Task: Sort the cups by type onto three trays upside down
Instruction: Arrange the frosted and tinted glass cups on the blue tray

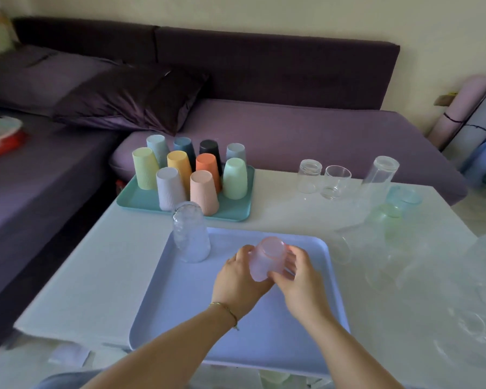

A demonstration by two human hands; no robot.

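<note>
Both hands hold a pink-tinted glass cup [267, 258], upside down and tilted, over the lavender tray [180, 304]. My left hand [240, 279] grips its left side and my right hand [298, 279] its right side. A clear textured glass [191, 233] stands upside down on the tray's far left corner. Behind it, a teal tray [136, 199] carries several coloured plastic cups [204, 192], all upside down. Clear glasses [309, 175] [335, 181] [378, 178] stand on the white table at the back right.
More glasses, some green [390, 223] or blue [404, 199] tinted, crowd the table's right side, blurred. A purple sofa [292, 127] with a dark pillow lies behind the table. A red bowl [0, 136] sits on it at the far left.
</note>
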